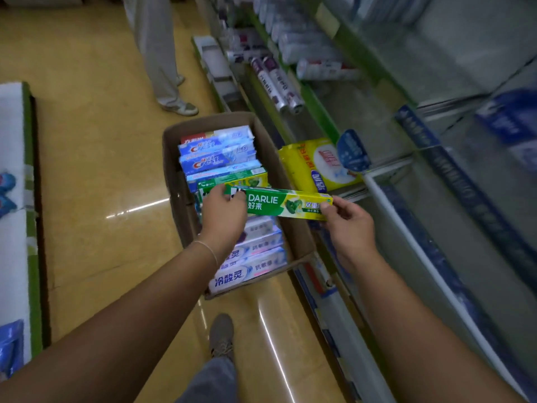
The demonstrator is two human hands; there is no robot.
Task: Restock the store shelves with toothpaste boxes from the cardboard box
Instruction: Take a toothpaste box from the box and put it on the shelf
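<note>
You have a green and yellow Darlie toothpaste box (pixel 286 204) held level between both hands, above the near half of the cardboard box (pixel 279 170) and reaching out past its right wall. Your left hand (pixel 223 212) grips its left end, fingers curled over the top edge. Your right hand (pixel 347 218) pinches its right end, thumb on the front face. A thin band sits on your left wrist.

The cardboard box stands on the glossy tan floor (pixel 101 170), just beside the store shelves (pixel 406 158) on your right. Inside it, toothpaste boxes lie packed in a row: blue Crest boxes (pixel 215 154) at the far end, more green Darlie boxes (pixel 232 178) in the middle just under your left hand, and white and blue boxes (pixel 250 271) with Chinese lettering at the near end.

A yellow packet (pixel 313 167) lies on a low shelf next to the cardboard box. Higher shelves farther along hold blurred white tubes and boxes. Your own shoe (pixel 222 335) shows at the bottom, and another person's legs (pixel 159 53) stand farther up the aisle.
</note>
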